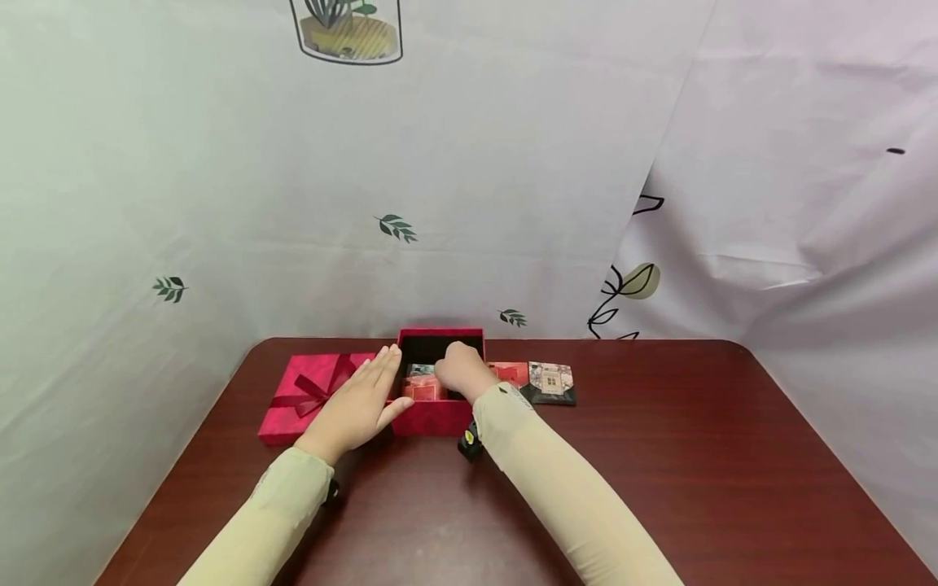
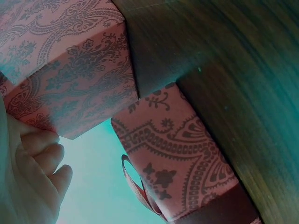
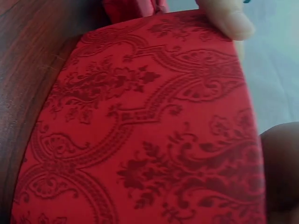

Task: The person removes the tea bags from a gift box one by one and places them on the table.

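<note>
A red patterned box stands uncovered near the far edge of the table. My left hand lies along its left side with straight fingers, the thumb at the front rim. In the left wrist view, fingertips rest against the box wall. My right hand reaches over the front wall into the box's right part, its fingertips hidden; I cannot tell if they hold anything. Inside, left of that hand, lies a red picture card or packet, with a pale greenish one behind it.
Left of the box lies its red lid with a dark red ribbon bow. To the right, a red flat packet and a cream-and-dark one lie on the brown table. A printed white cloth hangs behind.
</note>
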